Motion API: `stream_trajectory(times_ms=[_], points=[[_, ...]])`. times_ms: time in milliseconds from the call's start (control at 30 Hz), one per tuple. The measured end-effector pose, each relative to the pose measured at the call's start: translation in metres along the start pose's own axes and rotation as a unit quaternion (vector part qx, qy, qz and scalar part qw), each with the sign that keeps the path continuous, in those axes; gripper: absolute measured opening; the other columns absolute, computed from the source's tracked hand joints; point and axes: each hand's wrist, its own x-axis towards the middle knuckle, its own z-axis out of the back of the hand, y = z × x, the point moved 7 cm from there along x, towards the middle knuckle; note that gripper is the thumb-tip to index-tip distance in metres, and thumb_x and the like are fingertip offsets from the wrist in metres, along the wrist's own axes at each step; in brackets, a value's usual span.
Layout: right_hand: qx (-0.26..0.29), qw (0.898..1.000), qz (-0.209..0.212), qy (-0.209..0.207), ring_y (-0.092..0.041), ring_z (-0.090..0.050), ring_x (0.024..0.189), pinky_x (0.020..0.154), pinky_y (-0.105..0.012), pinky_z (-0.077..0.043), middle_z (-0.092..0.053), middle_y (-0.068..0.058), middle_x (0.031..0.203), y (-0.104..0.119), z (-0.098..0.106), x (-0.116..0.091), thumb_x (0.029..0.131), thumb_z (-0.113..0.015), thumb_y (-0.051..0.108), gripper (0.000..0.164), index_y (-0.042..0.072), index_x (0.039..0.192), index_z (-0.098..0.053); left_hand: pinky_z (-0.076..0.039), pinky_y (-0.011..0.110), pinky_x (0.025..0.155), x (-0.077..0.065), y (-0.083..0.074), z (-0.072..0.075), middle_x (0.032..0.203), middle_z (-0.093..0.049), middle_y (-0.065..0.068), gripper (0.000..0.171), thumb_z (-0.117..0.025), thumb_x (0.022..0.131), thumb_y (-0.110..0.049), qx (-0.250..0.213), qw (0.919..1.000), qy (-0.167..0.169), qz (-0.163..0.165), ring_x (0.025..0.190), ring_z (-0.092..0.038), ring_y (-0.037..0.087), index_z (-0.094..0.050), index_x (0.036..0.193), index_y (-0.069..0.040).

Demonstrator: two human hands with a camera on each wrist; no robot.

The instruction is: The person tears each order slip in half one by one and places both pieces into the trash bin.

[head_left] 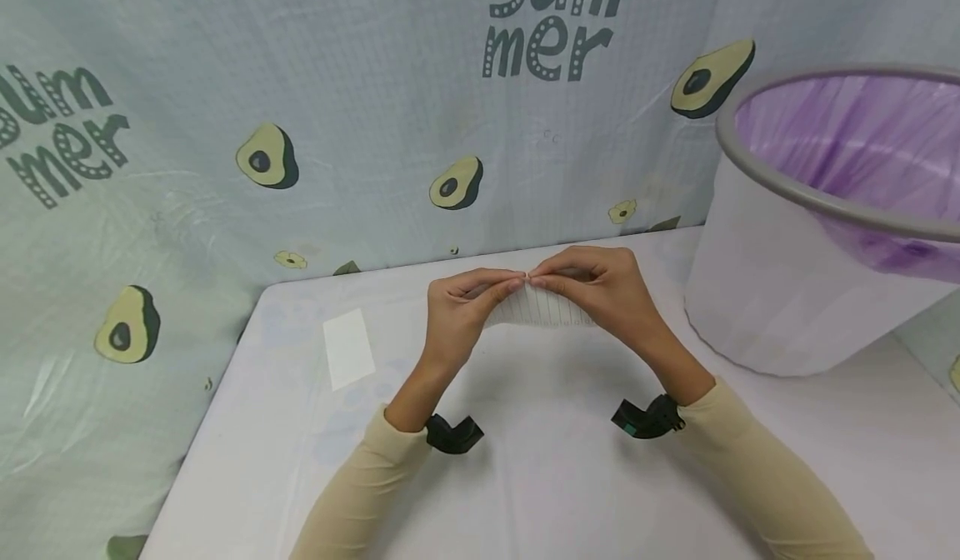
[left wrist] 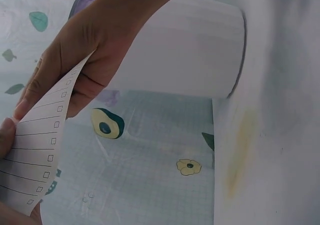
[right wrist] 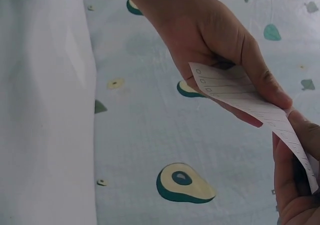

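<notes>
A sheet of lined checklist paper (head_left: 536, 308), with small boxes along one edge, hangs between both hands above the table. My left hand (head_left: 459, 306) pinches its top edge between thumb and fingertips. Right beside it, my right hand (head_left: 600, 285) pinches the same edge, the two sets of fingertips nearly meeting. In the left wrist view the ruled lines and boxes of the paper (left wrist: 42, 140) show clearly, and it bows outward. The right wrist view shows the paper (right wrist: 250, 102) curving from one hand to the other.
A white card or paper (head_left: 348, 349) lies on the white table (head_left: 525, 477) to the left. At the right stands a large white bin (head_left: 787, 293) with a grey rim and purple liner. Behind the table hangs a curtain (head_left: 360, 127) printed with avocados.
</notes>
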Motion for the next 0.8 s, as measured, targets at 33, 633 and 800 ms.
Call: stream_trajectory(times_ms=[33, 633, 800], points=[[-0.002, 1.000, -0.003, 0.001, -0.013, -0.075, 0.081, 0.074, -0.026, -0.061, -0.078, -0.003, 0.093, 0.000, 0.001, 0.000, 0.085, -0.080, -0.002, 0.015, 0.007, 0.097, -0.081, -0.060, 0.038, 0.086, 0.001, 0.000, 0.000, 0.099, -0.078, 0.012, 0.014, -0.075, 0.092, -0.006, 0.000, 1.0000, 0.000, 0.000, 0.096, -0.075, 0.024, -0.079, 0.101, 0.003], [-0.049, 0.998, -0.009, 0.026, -0.010, -0.073, 0.078, 0.065, -0.022, -0.057, -0.078, 0.002, 0.092, 0.004, 0.016, -0.001, 0.085, -0.082, 0.004, 0.015, 0.012, 0.097, -0.081, -0.060, 0.035, 0.084, -0.001, -0.001, -0.011, 0.099, -0.078, 0.009, 0.013, -0.079, 0.089, -0.006, 0.009, 0.9999, 0.007, 0.006, 0.095, -0.075, 0.022, -0.080, 0.101, -0.001], [-0.059, 0.998, -0.005, 0.032, -0.010, -0.072, 0.077, 0.065, -0.022, -0.056, -0.078, 0.003, 0.091, 0.006, 0.020, -0.002, 0.085, -0.082, 0.004, 0.015, 0.014, 0.096, -0.081, -0.061, 0.037, 0.083, 0.000, -0.005, -0.017, 0.098, -0.078, 0.009, 0.012, -0.079, 0.089, -0.005, 0.002, 0.9999, 0.016, -0.004, 0.094, -0.075, 0.023, -0.081, 0.100, -0.001]])
